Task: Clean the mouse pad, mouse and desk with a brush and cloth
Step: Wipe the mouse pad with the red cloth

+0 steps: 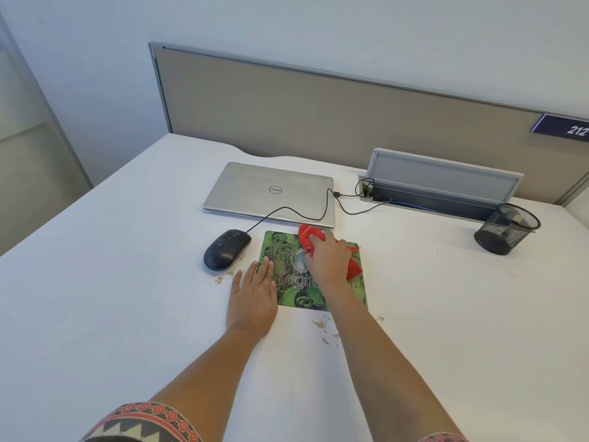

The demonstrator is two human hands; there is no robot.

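Note:
A green printed mouse pad (296, 291) lies on the white desk (127, 282) in front of a closed laptop. My right hand (328, 260) presses a red cloth (307, 237) onto the pad's far right part. My left hand (255, 295) lies flat, fingers together, on the pad's left edge and the desk beside it. A black wired mouse (226, 249) sits just left of the pad, dusty on top. Brown crumbs (322, 325) lie on the desk near the pad's front edge, and more crumbs (223, 275) lie by the mouse. No brush is in view.
A closed silver laptop (271, 193) lies behind the pad, and the mouse cable (306, 215) runs across its lid to an open cable tray (439, 193). A black mesh pen cup (506, 228) stands at the far right. A beige partition (318, 116) backs the desk.

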